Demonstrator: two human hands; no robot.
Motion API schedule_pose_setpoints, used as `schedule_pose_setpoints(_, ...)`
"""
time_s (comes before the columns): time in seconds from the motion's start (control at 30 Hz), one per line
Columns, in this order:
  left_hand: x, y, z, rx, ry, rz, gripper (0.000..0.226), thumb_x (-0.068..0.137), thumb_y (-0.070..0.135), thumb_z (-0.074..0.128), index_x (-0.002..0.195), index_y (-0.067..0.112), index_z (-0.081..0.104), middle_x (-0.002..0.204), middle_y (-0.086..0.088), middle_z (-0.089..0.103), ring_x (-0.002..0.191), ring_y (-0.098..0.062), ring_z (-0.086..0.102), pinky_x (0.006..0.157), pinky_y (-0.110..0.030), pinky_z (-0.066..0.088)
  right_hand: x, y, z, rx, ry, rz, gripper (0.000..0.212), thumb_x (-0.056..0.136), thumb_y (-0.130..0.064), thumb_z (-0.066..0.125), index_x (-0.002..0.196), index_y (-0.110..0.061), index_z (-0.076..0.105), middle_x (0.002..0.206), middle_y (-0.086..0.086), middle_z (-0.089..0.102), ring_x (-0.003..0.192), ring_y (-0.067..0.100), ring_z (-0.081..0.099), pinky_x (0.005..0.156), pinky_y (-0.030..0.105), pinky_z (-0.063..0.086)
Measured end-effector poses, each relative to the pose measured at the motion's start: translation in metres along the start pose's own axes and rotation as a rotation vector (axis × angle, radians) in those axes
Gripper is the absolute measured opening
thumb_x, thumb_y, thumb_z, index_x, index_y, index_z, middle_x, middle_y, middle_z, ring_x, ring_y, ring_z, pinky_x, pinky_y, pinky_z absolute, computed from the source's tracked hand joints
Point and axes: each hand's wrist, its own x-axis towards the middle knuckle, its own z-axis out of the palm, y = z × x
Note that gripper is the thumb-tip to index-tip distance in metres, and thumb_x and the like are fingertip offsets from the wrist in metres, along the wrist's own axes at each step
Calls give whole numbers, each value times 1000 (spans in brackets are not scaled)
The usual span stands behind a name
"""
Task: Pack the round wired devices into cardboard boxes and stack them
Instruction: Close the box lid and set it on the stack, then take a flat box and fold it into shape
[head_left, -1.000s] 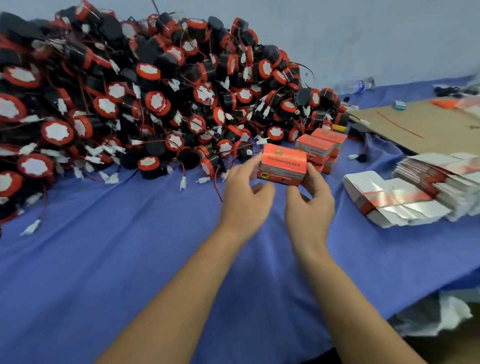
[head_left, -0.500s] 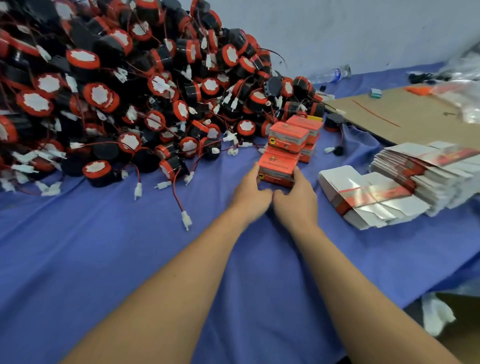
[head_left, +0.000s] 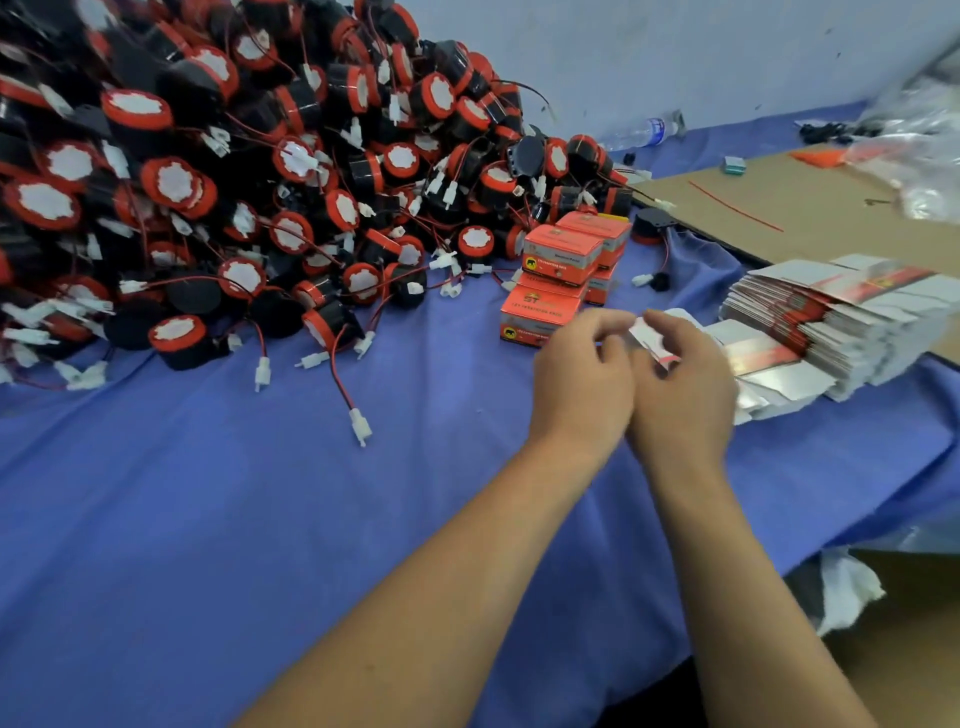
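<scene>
Packed box (head_left: 537, 314) sat on the bench (head_left: 260, 519) against the front of the box stack (head_left: 563, 254), long axis left-right, printed side facing me. Both hands had left it since 0.5 s ago. The left hand (head_left: 582, 384) was loosely curled and empty; the right hand (head_left: 680, 387) was over a flat carton (head_left: 649, 332), and I couldn't tell its grip.

Device pile (head_left: 234, 182), upper left of frame: black bodies, red rims, white faces. Leads are red and black; connectors (head_left: 359, 423) are white.

Packed boxes (head_left: 558, 254), centre: orange-red, some with grey side panels, and a black emblem on a yellow disc.

Flat cartons stack (head_left: 831, 317), right: silver-white with a red-orange band. The flat carton (head_left: 649, 338) pinched in my right hand (head_left: 680, 395) shows the same white and red.

Tablecloth (head_left: 208, 519): plain violet-blue.

Cardboard sheet (head_left: 779, 202), upper right: brown, with a thin red strand across it.
</scene>
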Motion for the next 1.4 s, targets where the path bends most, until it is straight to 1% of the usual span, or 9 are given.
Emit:
schedule_pose_setpoints(0.13, -13, 12, 35, 112, -160, 62, 32, 99, 3, 53, 126, 8, 70, 126, -10, 70, 119, -24, 63, 102, -29, 47, -3, 22, -37, -157, 180, 77, 39, 95, -16, 63, 134, -19, 66, 133, 15, 60, 126, 37, 50, 100, 43, 41)
schedule_pose_setpoints(0.33, -13, -11, 63, 633, -417, 230, 33, 99, 8, 53, 130, 7, 64, 141, -11, 50, 122, -36, 49, 105, -45, 43, -8, 57, -48, -321, 75, 183, 40, 101, -16, 59, 140, -9, 59, 144, 16, 44, 131, 37, 35, 105, 44, 34)
schedule_pose_setpoints(0.47, -13, -20, 69, 511, -364, 169, 30, 102, 5, 48, 126, -1, 65, 139, -13, 52, 124, -33, 54, 109, -43, 43, -8, 63, -46, -265, 107, 146, 41, 97, -20, 66, 136, -7, 63, 136, 13, 50, 125, 32, 40, 88, 21, 27)
schedule_pose_setpoints(0.57, -16, -14, 68, 342, -281, 51, 28, 98, 0, 50, 119, -3, 69, 131, -14, 59, 120, -27, 57, 101, -25, 42, -7, 64, -46, -208, 114, 141, 37, 95, -24, 69, 131, -14, 68, 132, 13, 57, 124, 31, 45, 87, 21, 28)
schedule_pose_setpoints(0.8, -21, -7, 72, 66, -171, -142, 33, 97, 19, 66, 128, 9, 69, 124, -9, 72, 116, -23, 66, 102, -39, 52, -7, 62, -46, -33, 271, 152, 41, 96, -24, 65, 136, -18, 61, 131, 8, 56, 112, 18, 56, 84, 13, 30)
schedule_pose_setpoints(1.0, -22, -14, 74, 141, -175, -69, 37, 98, 15, 63, 135, 11, 62, 131, -12, 60, 119, -27, 60, 102, -36, 49, -5, 69, -48, 4, 255, 171, 43, 92, -18, 69, 135, -18, 62, 128, 5, 54, 97, 15, 63, 69, 0, 36)
schedule_pose_setpoints(1.17, -20, -18, 74, 88, -161, -112, 48, 97, 12, 64, 143, 15, 51, 130, -13, 63, 118, -30, 62, 103, -39, 49, -5, 73, -48, 134, 288, 196, 50, 83, -15, 73, 131, -25, 61, 123, 3, 63, 87, -1, 64, 70, 0, 42)
schedule_pose_setpoints(1.3, -15, -23, 75, -104, -11, -310, 43, 92, 18, 75, 118, 19, 41, 101, 0, 74, 101, -22, 70, 83, -32, 52, -5, 76, -49, 251, 298, 202, 53, 76, -13, 72, 125, -31, 61, 115, 2, 64, 68, -5, 60, 71, 13, 49)
schedule_pose_setpoints(1.4, -11, -28, 78, -223, 41, -431, 46, 85, 15, 80, 106, 19, 39, 101, -2, 74, 99, -21, 72, 86, -39, 58, -6, 75, -48, 298, 325, 196, 51, 69, -20, 66, 118, -34, 62, 101, -5, 63, 69, -3, 57, 73, 20, 50)
